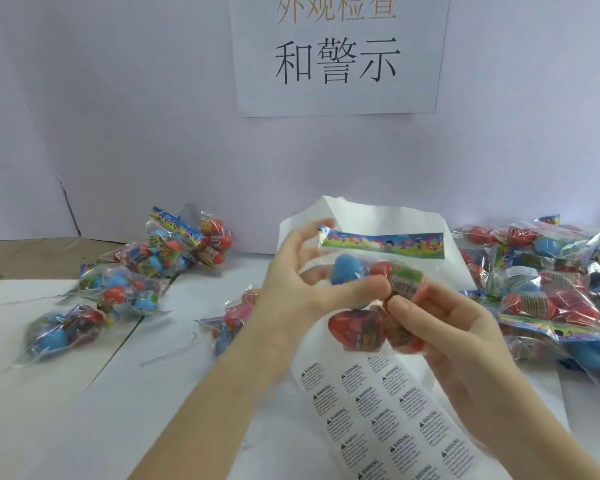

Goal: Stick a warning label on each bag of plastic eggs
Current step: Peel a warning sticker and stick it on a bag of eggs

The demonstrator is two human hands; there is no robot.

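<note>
Both hands held one bag of plastic eggs [378, 289] up off the table [84, 393], just above the sheet of warning labels [388, 420]. The left hand [302, 292] gripped the bag from the left side, its upper fingers curled to the corner of the printed header strip [385, 244] and its thumb pressed across the front near the blue egg [349, 270]. The right hand [440, 327] pinched the lower right of the bag, fingertips curled against the wrapped eggs. The picture was blurred around the fingertips, so I could not tell whether a label was already on a finger or on the bag.

To do this step well, the bag probably needed to be pulled flat over a smooth patch of film, away from the bulges of the eggs and clear of the header strip. The label should go down from one edge and be rubbed across, so no creases or bubbles were trapped. The left hand would best keep the film taut while the right hand pressed.

Counted: one bag in hand, showing about four eggs, one blue and the rest red or wrapped. One label sheet lay on the table, with three columns of labels in view. To the left lay a loose group of bags [146, 268], roughly five or six. To the right sat a heaped pile of bags [551, 282], too overlapped to count. One paper sign [338, 53] hung on the wall behind.
</note>
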